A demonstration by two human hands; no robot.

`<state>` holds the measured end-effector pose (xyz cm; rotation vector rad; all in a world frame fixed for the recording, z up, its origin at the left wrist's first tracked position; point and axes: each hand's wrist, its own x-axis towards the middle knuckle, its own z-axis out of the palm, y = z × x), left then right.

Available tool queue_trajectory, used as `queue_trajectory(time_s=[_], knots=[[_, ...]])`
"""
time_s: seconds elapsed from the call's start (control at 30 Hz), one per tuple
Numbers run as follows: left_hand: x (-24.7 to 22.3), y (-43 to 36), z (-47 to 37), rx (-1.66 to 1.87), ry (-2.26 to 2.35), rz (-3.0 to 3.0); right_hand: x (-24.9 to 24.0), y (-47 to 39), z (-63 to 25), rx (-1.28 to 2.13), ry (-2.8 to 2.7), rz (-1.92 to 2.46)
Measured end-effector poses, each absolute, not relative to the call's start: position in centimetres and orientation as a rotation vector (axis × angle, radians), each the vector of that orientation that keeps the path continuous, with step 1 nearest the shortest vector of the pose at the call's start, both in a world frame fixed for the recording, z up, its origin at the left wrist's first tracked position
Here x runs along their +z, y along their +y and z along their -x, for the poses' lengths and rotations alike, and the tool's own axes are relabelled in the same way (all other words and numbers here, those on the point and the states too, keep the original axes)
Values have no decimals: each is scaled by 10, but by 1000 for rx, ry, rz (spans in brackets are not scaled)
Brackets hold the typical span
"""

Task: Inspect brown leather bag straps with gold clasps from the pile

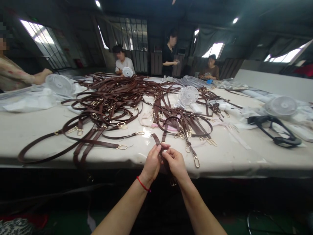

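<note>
A brown leather strap (156, 139) is gripped between both hands at the table's front edge. My left hand (152, 162) has its thumb pressed on the strap, and a red cord bracelet (143, 184) circles that wrist. From the other side my right hand (174, 160) pinches the same strap, its fingertips close to the left thumb. One end of the strap points up and away; the rest hangs below the hands near a metal buckle (173, 182). Just beyond lie more brown straps (187, 125) with gold clasps (197, 162).
A large heap of brown straps (114, 94) covers the left and middle of the white table (227, 156). White fans (188, 95) stand among plastic bags. A black frame-like object (276, 132) lies at right. Several people sit or stand around the far side.
</note>
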<state>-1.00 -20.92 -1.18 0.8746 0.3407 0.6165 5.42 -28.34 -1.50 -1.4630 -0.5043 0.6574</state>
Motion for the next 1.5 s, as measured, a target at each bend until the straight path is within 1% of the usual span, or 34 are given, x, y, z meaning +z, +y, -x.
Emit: queue_trajectory(time_s=[0.27, 0.33, 0.43, 0.5, 0.53, 0.63, 0.7, 0.83, 0.97, 1.03, 1.1, 1.23, 1.33, 1.4, 1.5], knots=[[-7, -209, 13, 656, 305, -749, -20, -282, -49, 642, -534, 1482], [-7, -212, 12, 633, 322, -750, -19, -284, -48, 565, -583, 1507], [-12, -215, 12, 601, 316, -740, -17, -286, -46, 341, -706, 1572], [-16, -215, 13, 584, 300, -733, -18, -286, -46, 288, -719, 1563], [-17, -215, 14, 570, 299, -734, -20, -286, -47, 338, -689, 1532], [-18, -215, 17, 512, 315, -719, -24, -285, -51, 660, -529, 1396], [-18, -215, 18, 480, 315, -652, -26, -285, -53, 790, -460, 1339], [-21, -218, 20, 418, 300, -476, -24, -289, -54, 808, -428, 1352], [-26, -224, 20, 451, 276, -464, -27, -289, -51, 836, -419, 1378], [-29, -226, 18, 473, 266, -481, -29, -288, -49, 711, -488, 1435], [-30, -224, 16, 481, 260, -488, -31, -287, -48, 514, -602, 1519], [-24, -207, 14, 492, 266, -493, -26, -292, -52, 216, -810, 1727], [-13, -193, 16, 511, 237, -458, -20, -299, -58, 102, -955, 1910], [-7, -188, 17, 507, 216, -426, -17, -304, -60, 218, -1044, 1912], [-7, -188, 16, 499, 228, -389, -19, -308, -56, 509, -1011, 1791]])
